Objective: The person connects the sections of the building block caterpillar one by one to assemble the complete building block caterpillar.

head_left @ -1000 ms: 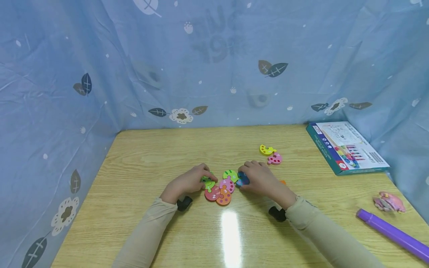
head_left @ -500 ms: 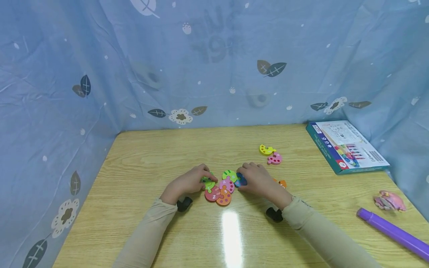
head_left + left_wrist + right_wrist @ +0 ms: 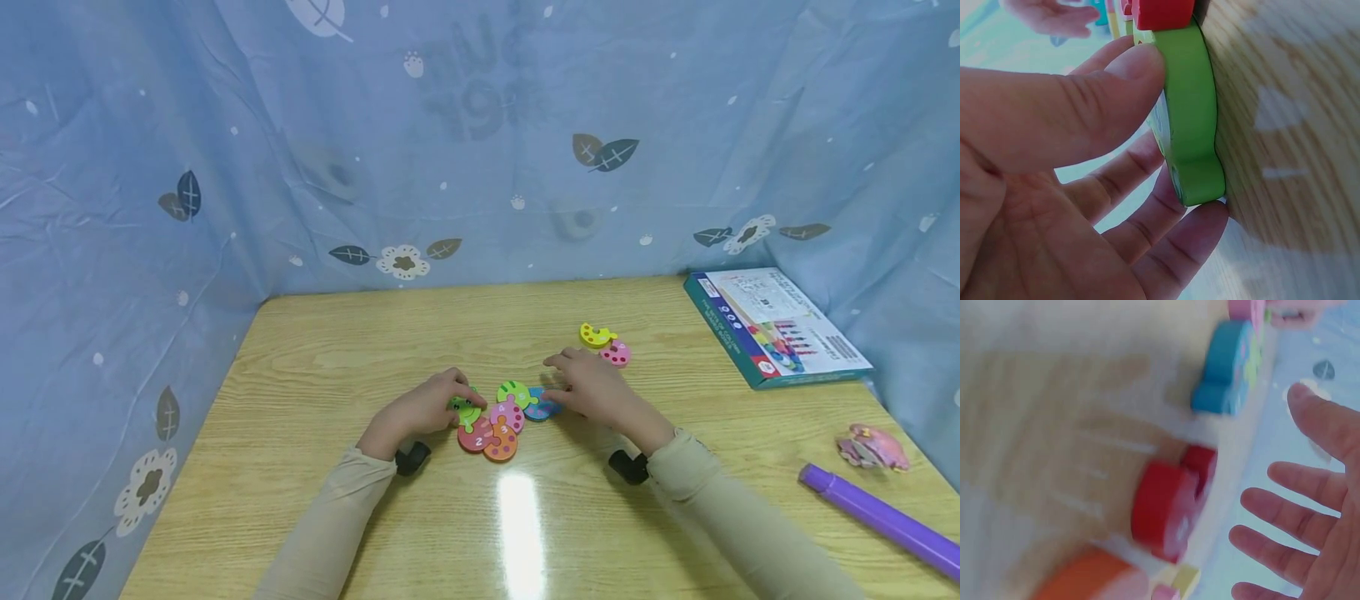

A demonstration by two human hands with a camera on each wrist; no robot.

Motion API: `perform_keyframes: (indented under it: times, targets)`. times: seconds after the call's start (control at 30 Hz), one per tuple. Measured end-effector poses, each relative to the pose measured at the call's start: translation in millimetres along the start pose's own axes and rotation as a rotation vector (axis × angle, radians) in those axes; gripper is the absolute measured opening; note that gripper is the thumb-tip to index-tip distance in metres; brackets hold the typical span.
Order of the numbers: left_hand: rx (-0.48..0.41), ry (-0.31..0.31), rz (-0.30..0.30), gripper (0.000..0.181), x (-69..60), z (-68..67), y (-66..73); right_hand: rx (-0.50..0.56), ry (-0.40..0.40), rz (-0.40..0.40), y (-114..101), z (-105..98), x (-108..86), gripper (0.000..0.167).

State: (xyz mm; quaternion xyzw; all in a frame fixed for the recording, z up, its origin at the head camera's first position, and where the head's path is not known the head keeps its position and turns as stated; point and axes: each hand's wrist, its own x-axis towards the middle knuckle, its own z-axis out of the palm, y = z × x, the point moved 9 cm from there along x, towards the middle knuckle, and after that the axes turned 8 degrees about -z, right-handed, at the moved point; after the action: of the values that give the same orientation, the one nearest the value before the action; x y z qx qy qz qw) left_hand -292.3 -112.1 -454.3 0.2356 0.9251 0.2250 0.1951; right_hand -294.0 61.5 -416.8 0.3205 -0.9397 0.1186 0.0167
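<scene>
A curved chain of puzzle pieces lies on the table: a green smiling head (image 3: pixel 467 412), a red piece marked 2 (image 3: pixel 472 439), an orange piece marked 3 (image 3: pixel 500 447), a pink piece (image 3: pixel 507 415), a striped green piece (image 3: pixel 513 392) and a blue piece (image 3: pixel 537 406) at the right end. With thumb and fingers at its edges, my left hand (image 3: pixel 423 406) holds the green head, whose thick side (image 3: pixel 1191 100) shows in the left wrist view. My right hand (image 3: pixel 603 396), its fingers spread and holding nothing, hovers right of the blue piece.
Beyond my right hand lie a yellow piece (image 3: pixel 596 336) and a pink spotted piece (image 3: pixel 616 354). A red piece (image 3: pixel 1163 503) and an orange piece (image 3: pixel 1094 578) show under the right hand. A box (image 3: pixel 776 325), purple tube (image 3: pixel 877 517) and pink lump (image 3: pixel 873 447) are at right.
My right hand has let go of the blue piece and moved right, its fingers now more spread. The blue piece sits against the striped green one. My left hand stays on the green head.
</scene>
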Motion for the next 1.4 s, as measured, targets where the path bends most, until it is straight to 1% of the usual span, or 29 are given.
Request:
perform_keyframes:
  times: [0.03,0.1,0.2,0.3,0.43,0.57,0.7,0.83,0.93,1.03,1.17,1.2,1.3,1.4]
  targets:
    - [-0.001,0.0,0.002,0.043,0.2,0.1,-0.2,-0.007,0.01,0.007,4,-3,0.3,0.05]
    - [0.003,0.002,0.012,0.043,0.8,0.4,-0.2,-0.018,0.026,0.048,15,-9,1.0,0.048]
    - [0.011,-0.001,0.022,0.044,1.8,1.4,-0.4,-0.052,0.029,0.151,36,-15,0.5,0.048]
    - [0.011,-0.003,0.028,0.045,2.0,1.8,-0.1,-0.084,0.008,0.269,59,-20,-0.5,0.049]
    - [0.003,-0.004,0.03,0.044,1.2,2.3,-0.1,-0.132,-0.065,0.394,89,-19,-0.2,0.051]
    - [-0.002,-0.008,0.028,0.045,0.6,4.3,-0.7,-0.117,-0.137,0.488,113,-11,1.5,0.049]
    - [0.001,-0.007,0.043,0.045,0.4,5.8,0.6,-0.077,-0.195,0.557,126,-2,3.7,0.053]
    - [0.002,-0.01,0.049,0.046,0.6,6.0,2.5,-0.07,-0.24,0.598,132,5,6.5,0.056]
    - [0.003,-0.013,0.04,0.046,0.7,5.6,3.0,-0.051,-0.241,0.587,132,7,10.8,0.051]
    - [0.005,-0.01,0.03,0.045,0.9,5.0,2.5,-0.026,-0.2,0.513,120,4,17.3,0.045]
    - [0.011,-0.004,0.024,0.044,0.4,3.6,1.9,0.001,-0.11,0.379,89,-5,24.8,0.048]
    - [0.013,-0.001,0.023,0.044,0.2,3.0,1.8,0.022,-0.088,0.347,81,-6,25.6,0.048]
    - [0.008,0.003,0.019,0.043,-0.3,1.0,1.5,0.118,-0.053,0.267,60,-8,24.1,0.052]
    - [0.005,0.005,0.012,0.042,-0.3,-0.3,0.1,0.222,-0.047,0.177,39,-8,18.3,0.053]
